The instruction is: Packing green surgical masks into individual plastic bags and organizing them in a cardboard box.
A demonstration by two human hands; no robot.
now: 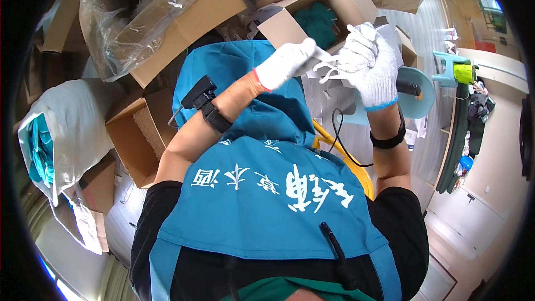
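In front of my chest, both hands are raised close together, each in a white knitted glove. My left hand (285, 66), with a red cuff, pinches one end of a bundle of soft white strips (332, 70). The strips look like limp glove fingers, but I cannot make out their exact kind. My right hand (379, 72), with a blue cuff, is closed around the other side of the bundle, and loose ends stick out toward the left hand. Just beyond the hands is an open cardboard box (278, 29) with dark green soft items (316, 23) inside.
Large cartons lined with clear plastic (189, 25) stand at the far left. A white sack (83, 108) with teal cloth and a small open carton (123, 139) sit left. A light-blue stool (424, 86) is at right; a yellow tube (356, 170) and black cable lie beside my teal apron (239, 212).
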